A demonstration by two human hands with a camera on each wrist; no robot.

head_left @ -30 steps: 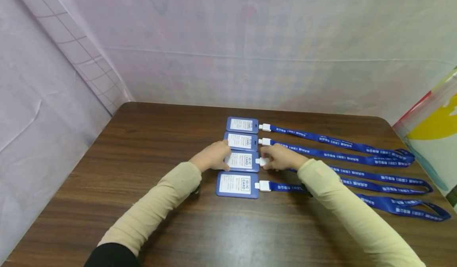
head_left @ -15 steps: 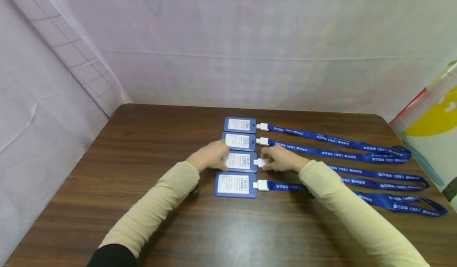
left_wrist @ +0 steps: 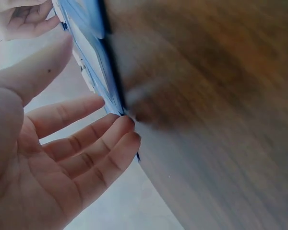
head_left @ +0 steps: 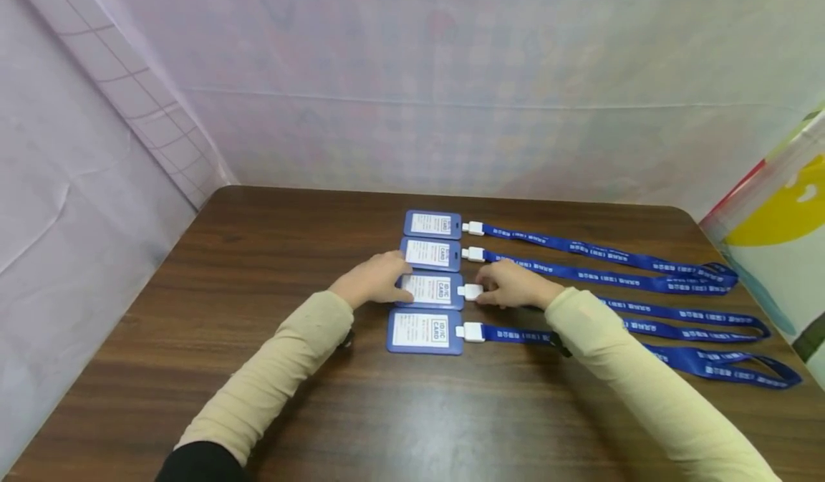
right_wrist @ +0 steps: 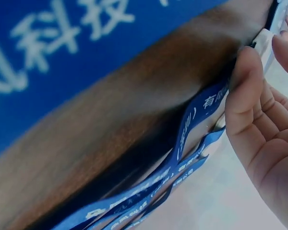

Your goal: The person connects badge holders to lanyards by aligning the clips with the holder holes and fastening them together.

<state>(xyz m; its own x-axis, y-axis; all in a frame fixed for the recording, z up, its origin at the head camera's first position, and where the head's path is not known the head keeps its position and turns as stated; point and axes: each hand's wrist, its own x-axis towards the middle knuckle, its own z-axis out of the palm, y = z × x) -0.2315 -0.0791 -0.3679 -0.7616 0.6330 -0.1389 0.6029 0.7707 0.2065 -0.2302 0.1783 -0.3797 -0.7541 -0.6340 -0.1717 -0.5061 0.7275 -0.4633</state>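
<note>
The right hand (head_left: pixel 513 285) has eased slightly rightward at the white clip (head_left: pixel 470 292); whether its grip pinches, I can't tell. The left hand (head_left: pixel 370 280), fingers relaxed, borders the third-farthest badge (head_left: pixel 435 291), flat on the tabletop (head_left: pixel 290 246), seemingly aligned

"ID/IC CARD" is printed sideways on the nearest badge (head_left: pixel 420 330) and on the second badge (head_left: pixel 428 289) just beyond it; the finer lines on both are too small to read. In the right wrist view, white characters "科技" stand large on the near blue lanyard (right_wrist: pixel 86 36), "有限" smaller on a farther strap (right_wrist: pixel 194 115).
</note>
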